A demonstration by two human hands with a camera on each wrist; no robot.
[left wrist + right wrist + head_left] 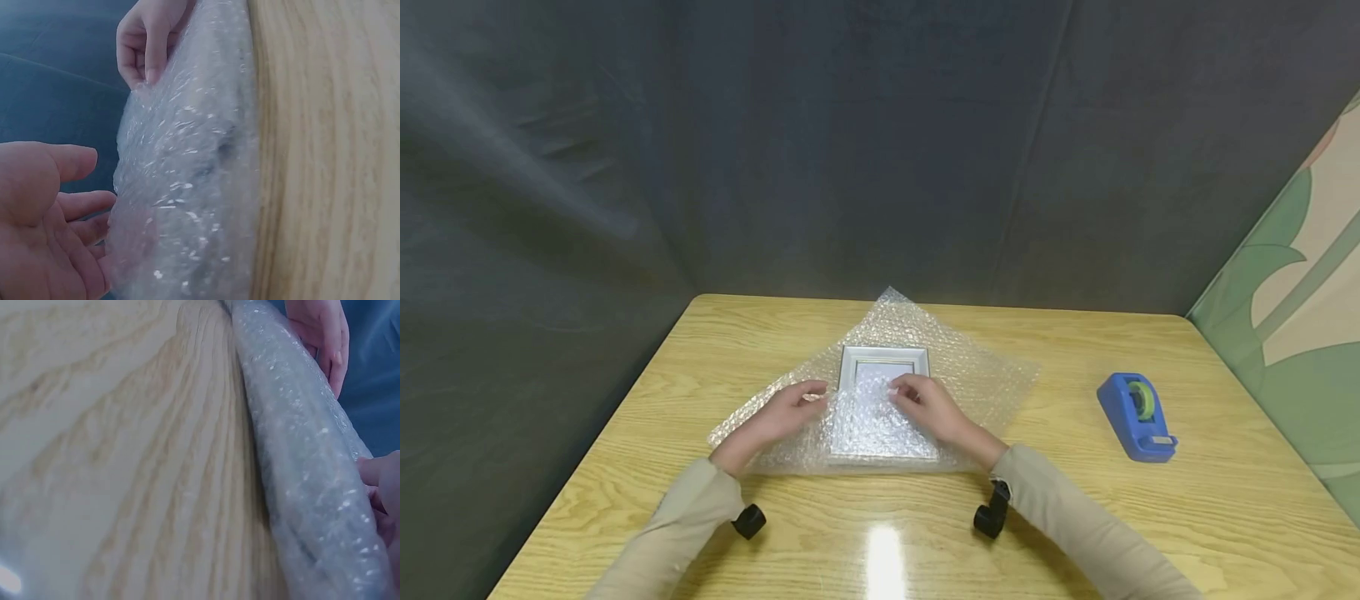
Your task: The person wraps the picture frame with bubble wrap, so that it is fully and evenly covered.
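A silver picture frame (847, 367) lies on a sheet of bubble wrap (977, 367) on the table. The wrap's near part is folded up over the lower portion of the frame, whose top edge stays uncovered. My right hand (928, 408) pinches the folded edge of the wrap between thumb and fingers above the frame's middle. At the frame's left side is my left hand (790, 410), its thumb apart from its loosely extended fingers. In the left wrist view the left fingers (84, 240) touch the fold's edge and their tips are partly hidden by the wrap (187, 187).
A blue tape dispenser (1138, 421) with a greenish roll stands on the right of the wooden table (1225, 500). Dark fabric (865, 150) hangs behind and to the left. A patterned panel (1307, 317) borders the right side.
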